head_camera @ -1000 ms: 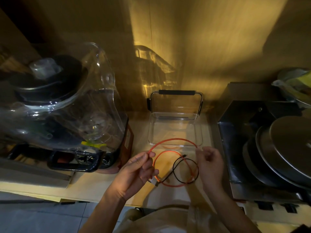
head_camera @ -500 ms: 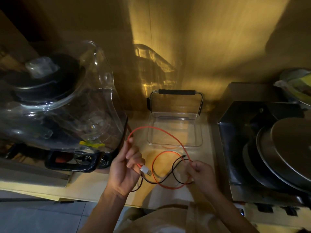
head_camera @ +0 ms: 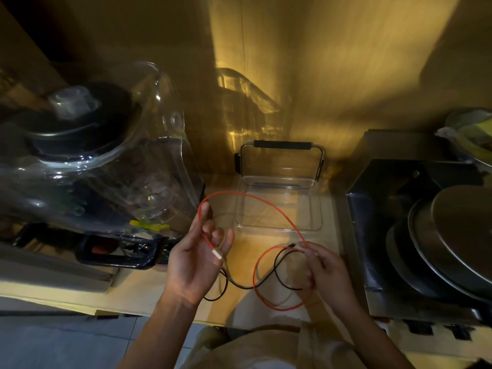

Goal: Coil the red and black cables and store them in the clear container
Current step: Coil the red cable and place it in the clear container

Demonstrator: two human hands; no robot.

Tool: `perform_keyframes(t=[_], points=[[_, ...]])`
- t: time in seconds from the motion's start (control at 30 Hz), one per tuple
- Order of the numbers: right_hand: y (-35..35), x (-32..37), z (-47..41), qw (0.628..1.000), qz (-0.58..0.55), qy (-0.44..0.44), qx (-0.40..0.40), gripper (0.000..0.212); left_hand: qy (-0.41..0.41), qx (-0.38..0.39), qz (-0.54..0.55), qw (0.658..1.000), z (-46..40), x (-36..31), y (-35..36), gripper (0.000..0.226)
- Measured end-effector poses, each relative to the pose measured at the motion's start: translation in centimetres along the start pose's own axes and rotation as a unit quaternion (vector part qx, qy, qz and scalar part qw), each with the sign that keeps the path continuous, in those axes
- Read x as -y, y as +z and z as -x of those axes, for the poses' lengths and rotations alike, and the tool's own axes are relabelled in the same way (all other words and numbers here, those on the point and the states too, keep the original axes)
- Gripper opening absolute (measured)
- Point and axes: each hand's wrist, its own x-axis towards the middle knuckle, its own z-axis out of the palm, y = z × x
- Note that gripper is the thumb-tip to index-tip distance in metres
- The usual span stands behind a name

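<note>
A large clear blender jar (head_camera: 111, 166) stands at the worktop's (head_camera: 138, 291) left. The left hand (head_camera: 194, 259) pinches the red cable (head_camera: 269, 202) near its white connector. The clear container (head_camera: 279, 206) sits behind, open. The right hand (head_camera: 324, 272) grips coiled loops of red cable and black cable (head_camera: 277, 272). Metal lids (head_camera: 452, 241) lie at right.

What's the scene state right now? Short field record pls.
left hand: holds the red cable near its white plug
right hand: grip pinches red and black loops together
black cable: loosely looped, one end trailing below the left hand
clear container: on the counter behind the hands, no cable inside
coiling: unfinished
</note>
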Motion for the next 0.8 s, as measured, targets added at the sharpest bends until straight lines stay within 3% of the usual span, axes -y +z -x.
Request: perform_keyframes(t=[0.1, 0.3, 0.47, 0.63, 0.8], points=[[0.0, 0.1, 0.2, 0.996, 0.079, -0.041, -0.011, 0.026, -0.009, -0.010, -0.004, 1.000, 0.1, 0.1, 0.6, 0.030], [0.6, 1.2, 0.6, 0.963, 0.260, -0.072, -0.002, 0.007, 0.007, 0.013, -0.086, 0.996, -0.2, 0.5, 2.0, 0.035], [0.2, 3.0, 0.7, 0.923, 0.359, -0.128, 0.048, 0.011, 0.047, 0.045, -0.231, 0.971, -0.6, 1.0, 3.1, 0.042], [0.0, 5.3, 0.8, 0.888, 0.414, -0.150, 0.133, 0.022, 0.115, 0.030, -0.479, 0.870, -1.1, 1.6, 4.0, 0.042], [-0.1, 6.8, 1.2, 0.872, 0.425, -0.167, 0.178, 0.024, 0.142, 0.053, -0.600, 0.785, -1.7, 1.8, 4.0, 0.042]])
